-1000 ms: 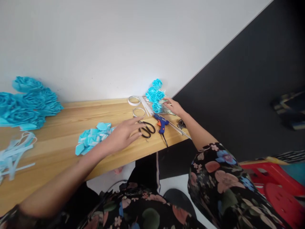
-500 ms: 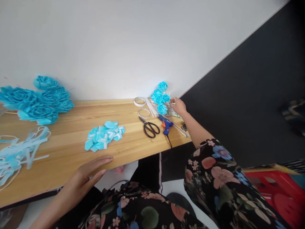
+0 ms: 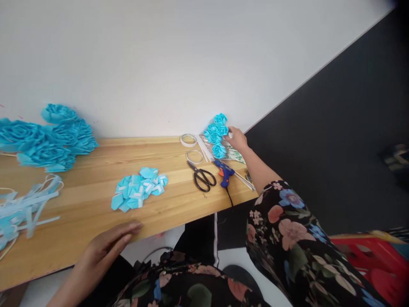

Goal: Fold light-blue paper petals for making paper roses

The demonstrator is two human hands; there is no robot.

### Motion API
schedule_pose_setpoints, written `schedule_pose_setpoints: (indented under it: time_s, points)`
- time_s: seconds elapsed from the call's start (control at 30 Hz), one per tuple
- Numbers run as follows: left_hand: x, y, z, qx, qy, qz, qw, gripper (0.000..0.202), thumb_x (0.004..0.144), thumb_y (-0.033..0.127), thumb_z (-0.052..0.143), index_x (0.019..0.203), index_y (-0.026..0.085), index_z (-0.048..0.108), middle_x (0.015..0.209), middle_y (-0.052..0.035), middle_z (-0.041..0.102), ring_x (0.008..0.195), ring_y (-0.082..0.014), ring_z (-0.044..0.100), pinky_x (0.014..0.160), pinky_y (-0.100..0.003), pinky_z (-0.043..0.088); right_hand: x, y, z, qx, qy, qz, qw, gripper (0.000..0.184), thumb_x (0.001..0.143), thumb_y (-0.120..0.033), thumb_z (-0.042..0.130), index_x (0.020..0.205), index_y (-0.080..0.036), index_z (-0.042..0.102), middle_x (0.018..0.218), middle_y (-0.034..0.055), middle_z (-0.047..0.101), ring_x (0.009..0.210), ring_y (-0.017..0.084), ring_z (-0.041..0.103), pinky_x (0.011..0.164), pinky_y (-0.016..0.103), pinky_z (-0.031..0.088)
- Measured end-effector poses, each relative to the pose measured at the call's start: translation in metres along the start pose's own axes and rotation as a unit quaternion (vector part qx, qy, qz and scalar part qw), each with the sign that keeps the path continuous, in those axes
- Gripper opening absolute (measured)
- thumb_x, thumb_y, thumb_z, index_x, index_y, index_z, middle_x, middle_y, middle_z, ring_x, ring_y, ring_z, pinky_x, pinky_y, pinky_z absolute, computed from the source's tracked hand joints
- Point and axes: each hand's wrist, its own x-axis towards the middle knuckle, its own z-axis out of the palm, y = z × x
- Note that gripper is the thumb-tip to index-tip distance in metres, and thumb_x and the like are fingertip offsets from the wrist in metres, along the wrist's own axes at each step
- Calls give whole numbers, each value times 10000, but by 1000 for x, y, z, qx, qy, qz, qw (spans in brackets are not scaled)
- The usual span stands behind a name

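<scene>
At the back right of the table, a small bunch of blue paper roses (image 3: 219, 150) lies with its stems towards the right. My right hand (image 3: 238, 139) is at the bunch, fingers closed beside one rose. A small white bit shows at its fingertips; what they pinch is partly hidden. My left hand (image 3: 105, 247) rests on the table's front edge, fingers stretched out, holding nothing. Just beyond it lies a pile of folded light-blue paper petals (image 3: 136, 192) with white strips on them.
Near the roses lie black-handled scissors (image 3: 204, 179), a blue glue gun (image 3: 226, 172) with its cord over the edge, and two tape rolls (image 3: 188, 140). Large blue paper flowers (image 3: 47, 145) and paper strips (image 3: 28, 209) fill the left. A wall (image 3: 143, 64) stands behind.
My right hand has closed in nearer to the roses. My left hand has slid slightly left along the table edge. The view has shifted a little.
</scene>
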Motion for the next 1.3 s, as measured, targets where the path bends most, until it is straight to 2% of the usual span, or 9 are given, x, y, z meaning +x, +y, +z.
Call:
schedule_pose_setpoints:
  time_s: [0.3,0.4,0.47,0.53,0.6,0.77,0.97,1.17,1.3]
  points:
    - [0,-2,5,-47,76,-30,996,307,817,571,600,910,331,768,916,46,771,836,-201,746,762,-262,617,26,10,-35,-89,-24,-19,996,251,818,-349,568,1000,-191,639,977,126,686,928,305,597,775,390,483]
    - [0,1,4,-31,87,-10,996,298,821,573,594,876,336,766,884,61,772,787,-179,748,727,-218,610,32,11,-31,-99,-89,-43,990,256,818,-348,565,1009,-203,656,1000,114,701,929,296,612,777,373,482]
    - [0,2,3,-22,87,-1,996,302,827,571,586,872,332,765,872,65,771,768,-168,747,717,-199,604,33,9,-22,-72,-105,-47,991,323,821,-306,554,1120,-217,635,1059,94,707,958,285,622,795,370,485]
    - [-1,0,3,-12,87,3,996,313,827,576,584,878,325,763,865,62,772,763,-167,747,717,-197,601,31,7,-13,-22,-83,-26,996,433,821,-276,550,1250,-222,566,1110,78,703,989,275,628,820,380,490]
    - [-2,-3,3,-5,86,2,996,327,826,584,578,887,322,763,871,57,772,774,-174,748,730,-209,603,28,5,-6,17,-38,6,999,448,819,-263,553,1263,-212,544,1123,77,698,1015,272,625,843,396,492]
    - [-5,-8,5,-5,85,-10,996,330,819,587,580,883,325,769,883,49,773,790,-195,748,737,-239,614,22,3,-5,10,46,9,999,215,807,-210,517,984,-202,639,1036,97,694,997,266,606,880,419,489]
    - [-6,-8,7,-6,90,3,996,282,839,543,582,884,330,760,878,66,773,786,-166,747,751,-206,599,19,3,5,61,-3,-55,997,314,803,-162,472,1066,-190,642,1066,87,705,975,233,636,923,409,491]
    - [-8,-16,7,3,71,19,997,240,861,483,578,940,333,748,921,74,771,855,-154,742,825,-199,574,17,3,4,124,49,53,990,248,783,-243,550,1012,-183,625,992,73,720,956,233,657,913,412,498]
    - [-7,-15,8,5,72,24,997,249,864,484,573,928,324,753,918,67,772,840,-158,743,803,-188,581,12,1,-2,78,80,54,992,170,812,-232,510,910,-182,639,1001,98,704,970,246,635,919,414,484]
